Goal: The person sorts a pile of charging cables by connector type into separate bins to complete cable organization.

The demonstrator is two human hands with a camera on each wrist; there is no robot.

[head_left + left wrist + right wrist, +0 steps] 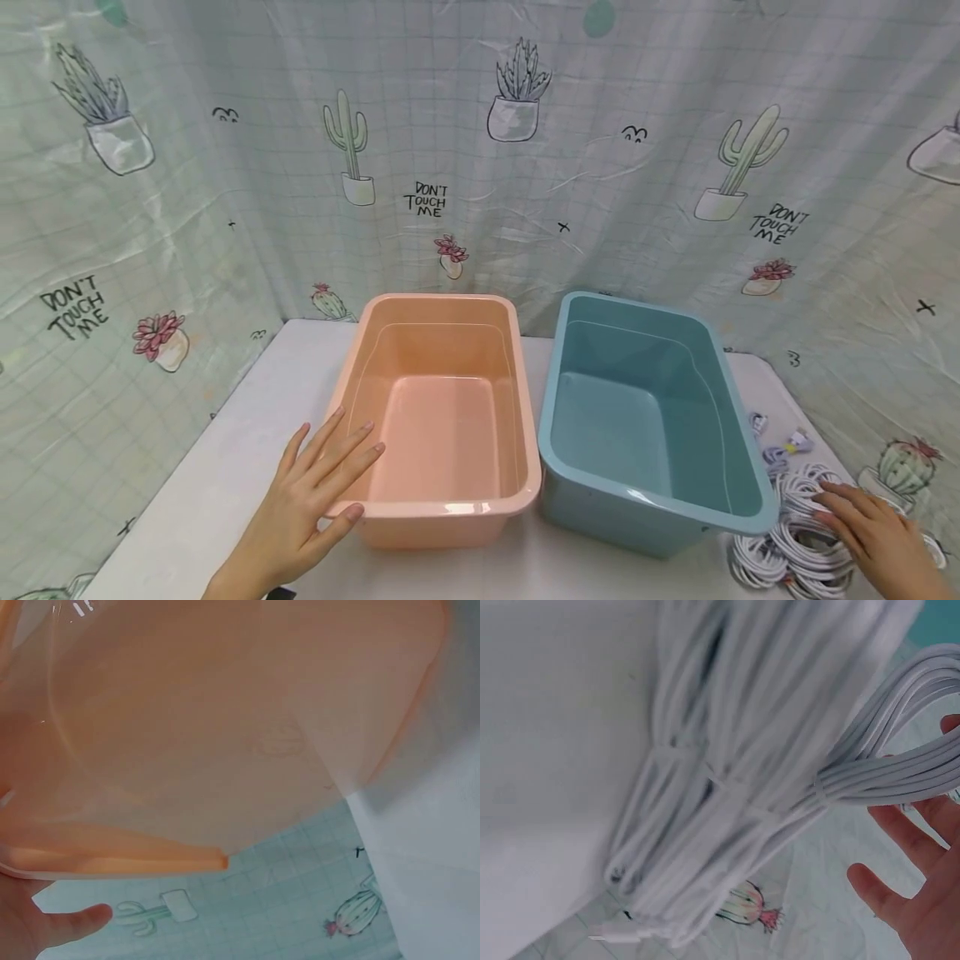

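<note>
A peach plastic basin [517,400] stands in the middle of the table in the head view. My left hand [303,500] is at its near left side, fingers spread and straight across the rim, thumb apart near the front corner. In the left wrist view the basin's wall [225,735] fills most of the picture. At the right, my right hand [877,533] lies over white coiled cables [810,550], fingers extended and slightly bent. The right wrist view shows its fingers [907,836] spread beside a looped, tied cable bundle [900,776], nothing pinched.
A blue-green basin [551,400] stands between the peach basin and the cables. Behind the coils lie purplish cables [787,448] with connectors. A cactus-print curtain [465,167] surrounds the white table [247,417]. A small dark object [281,593] shows at the bottom edge.
</note>
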